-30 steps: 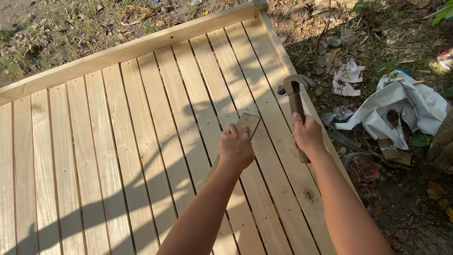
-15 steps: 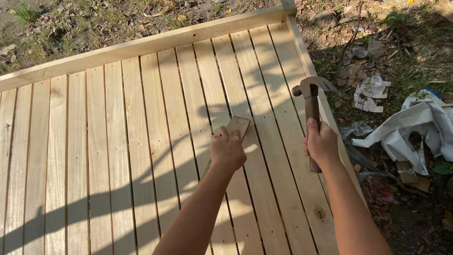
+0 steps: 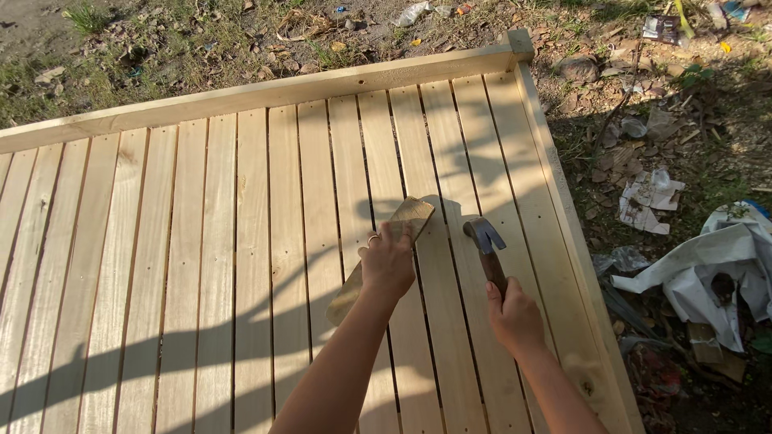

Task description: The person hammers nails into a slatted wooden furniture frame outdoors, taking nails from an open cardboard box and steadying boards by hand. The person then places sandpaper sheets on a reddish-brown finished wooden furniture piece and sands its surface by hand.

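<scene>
Left hand (image 3: 388, 264) is pinning a short wood offcut (image 3: 384, 255) on the slatted panel (image 3: 201, 241), long axis running near-left to far-right. Right hand (image 3: 515, 317) is wrapped around the hammer (image 3: 487, 249) handle, head pointing away.

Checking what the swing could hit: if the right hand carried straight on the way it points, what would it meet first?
Probably the slatted wood panel: the right hand points its hammer up-frame, head just over the slats, right of the small board. Height is unclear.

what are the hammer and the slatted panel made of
Hammer: dark, dull head, likely steel; brown handle looks like wood. Panel: pale, seemingly unfinished wood, with visible grain and knots. The block under the left hand looks like the same bare wood.
</scene>
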Motion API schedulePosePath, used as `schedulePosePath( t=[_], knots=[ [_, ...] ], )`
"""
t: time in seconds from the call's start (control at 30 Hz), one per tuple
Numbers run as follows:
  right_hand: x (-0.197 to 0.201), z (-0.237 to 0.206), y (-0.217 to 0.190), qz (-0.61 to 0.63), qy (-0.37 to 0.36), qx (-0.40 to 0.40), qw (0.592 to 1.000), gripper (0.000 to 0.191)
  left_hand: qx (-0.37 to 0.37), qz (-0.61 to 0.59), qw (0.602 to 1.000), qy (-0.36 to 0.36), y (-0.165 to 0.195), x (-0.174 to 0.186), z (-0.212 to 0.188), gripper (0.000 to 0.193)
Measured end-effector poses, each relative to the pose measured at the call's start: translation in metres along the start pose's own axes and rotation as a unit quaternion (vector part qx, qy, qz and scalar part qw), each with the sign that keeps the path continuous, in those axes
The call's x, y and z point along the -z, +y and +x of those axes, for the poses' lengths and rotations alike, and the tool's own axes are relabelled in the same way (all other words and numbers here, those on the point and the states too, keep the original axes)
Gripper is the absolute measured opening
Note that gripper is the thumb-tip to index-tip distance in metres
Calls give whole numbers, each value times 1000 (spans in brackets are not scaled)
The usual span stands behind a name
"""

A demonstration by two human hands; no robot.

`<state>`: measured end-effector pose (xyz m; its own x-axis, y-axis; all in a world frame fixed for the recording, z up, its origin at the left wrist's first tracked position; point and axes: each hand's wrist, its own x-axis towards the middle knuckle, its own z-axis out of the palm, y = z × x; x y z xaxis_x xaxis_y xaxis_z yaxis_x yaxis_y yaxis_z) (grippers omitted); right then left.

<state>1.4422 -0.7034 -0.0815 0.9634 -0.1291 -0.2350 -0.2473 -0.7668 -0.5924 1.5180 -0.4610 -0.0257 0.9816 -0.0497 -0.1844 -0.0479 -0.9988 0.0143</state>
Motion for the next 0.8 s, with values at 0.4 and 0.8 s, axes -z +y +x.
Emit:
schedulePosePath(
  t=[0.4, 0.8],
  knots=[
    [28, 27, -25, 203, -38, -36, 978, 47, 168, -144, 971, 90, -84, -39, 59, 67],
    [11, 232, -228, 198, 74, 195, 958, 34, 177, -167, 969, 43, -92, -38, 57, 71]
  ],
)
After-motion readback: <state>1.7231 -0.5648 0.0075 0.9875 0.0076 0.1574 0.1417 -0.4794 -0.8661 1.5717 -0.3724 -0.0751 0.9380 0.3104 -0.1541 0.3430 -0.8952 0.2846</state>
